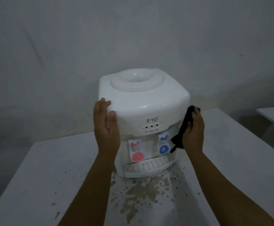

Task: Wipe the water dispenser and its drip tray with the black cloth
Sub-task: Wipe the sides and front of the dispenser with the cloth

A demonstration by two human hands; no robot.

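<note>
A white tabletop water dispenser (142, 103) stands in the middle of a white table (35, 185), with a red tap and a blue tap on its front. Its white slotted drip tray (147, 167) sticks out at the bottom front. My left hand (106, 126) lies flat against the dispenser's left front corner, thumb on the front face. My right hand (193, 132) presses a black cloth (181, 134) against the dispenser's right side. The cloth's loose end hangs down beside the blue tap.
Brownish stains and dark specks (138, 191) cover the table in front of the dispenser. A plain grey wall (133, 38) rises right behind it. Another white surface (273, 113) shows at the right edge.
</note>
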